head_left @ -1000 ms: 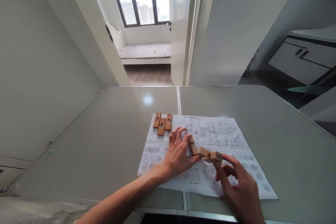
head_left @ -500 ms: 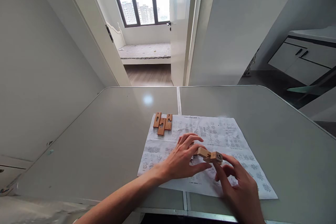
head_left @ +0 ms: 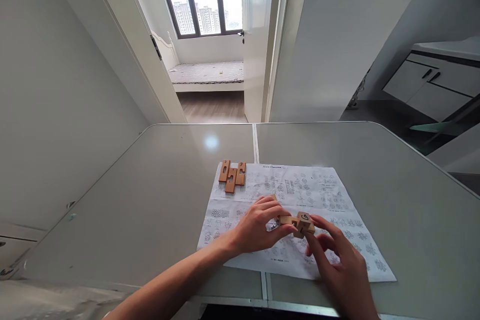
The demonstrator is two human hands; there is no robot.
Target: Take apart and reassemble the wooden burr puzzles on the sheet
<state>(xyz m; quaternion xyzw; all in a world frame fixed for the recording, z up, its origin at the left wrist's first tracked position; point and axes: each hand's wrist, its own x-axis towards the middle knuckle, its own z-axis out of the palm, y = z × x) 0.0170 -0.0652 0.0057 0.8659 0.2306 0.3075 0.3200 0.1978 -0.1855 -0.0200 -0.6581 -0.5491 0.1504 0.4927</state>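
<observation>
Between my hands are light wooden puzzle pieces, partly joined: a bar (head_left: 288, 220) on the left and a block with a dark mark (head_left: 304, 219) on the right. My left hand (head_left: 255, 226) pinches the bar between thumb and fingers. My right hand (head_left: 340, 260) grips the marked block from the right with thumb and index finger. Another pale wooden end (head_left: 273, 197) shows behind my left fingers; whether it belongs to the same assembly I cannot tell. Small shiny bits lie near my left palm, mostly hidden. Underneath is a printed diagram sheet (head_left: 322, 192).
Three reddish-brown slotted wooden pieces (head_left: 231, 181) lie together on the sheet's far left corner. The grey table (head_left: 142, 210) has a metal seam (head_left: 256, 145) down its middle. Beyond its far edge, a doorway opens onto a bed (head_left: 208, 72) and a window.
My left fingers have closed onto the bar from a more spread pose. The marked block has turned and shifted slightly left, its marked face now pointing more upward. The sheet has moved very slightly.
</observation>
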